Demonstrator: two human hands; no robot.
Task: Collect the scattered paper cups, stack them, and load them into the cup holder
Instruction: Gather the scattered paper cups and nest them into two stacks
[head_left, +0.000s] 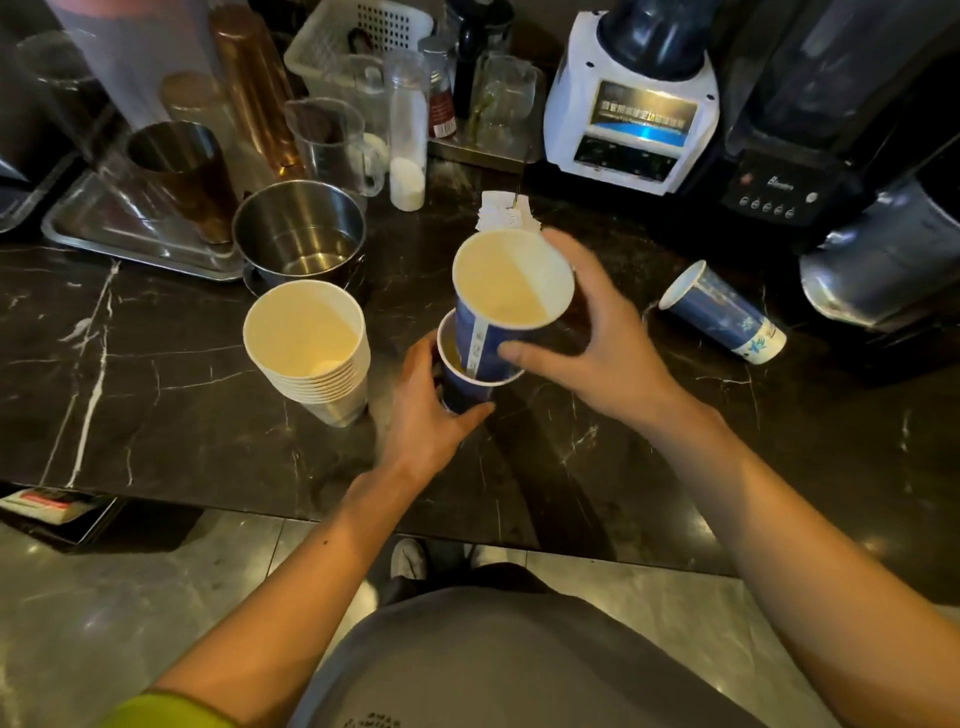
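standing over the dark marble tabletop (156, 405), two blue paper cups are held, one in each hand. the lower blue cup (460, 387) is clasped upright by the left hand (426, 415), fingers wrapped round its wall. the upper blue cup (511, 301), tilted, is clamped in the right hand (587, 353), its base dipped into the lower cup's mouth. one stack of white cups (311, 348), roughly ten rims, stands just left. a third blue cup (724, 312) lies on its side to the right. farther back, one steel pot (298, 234) is seen.
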